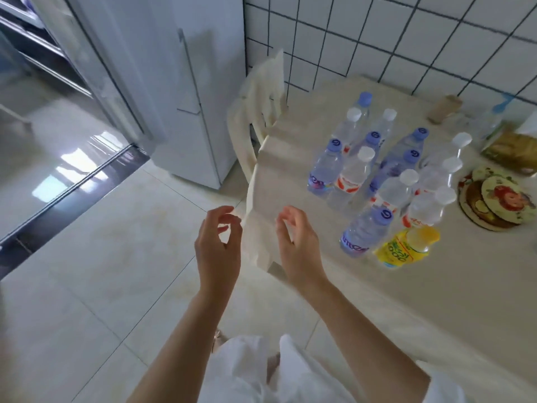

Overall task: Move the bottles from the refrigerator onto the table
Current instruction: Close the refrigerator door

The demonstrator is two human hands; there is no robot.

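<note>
Over the tiled floor (101,271), beside the bench (436,286), I hold both hands up with nothing in them. On my left hand (218,245) the fingers (223,212) curl loosely, apart from the thumb; my right hand (296,242) looks the same. On the bench the bottles (386,175) stand clustered, a yellow bottle (406,247) nearest me. Behind, the white refrigerator (180,97) stands against the tiled wall.
</note>
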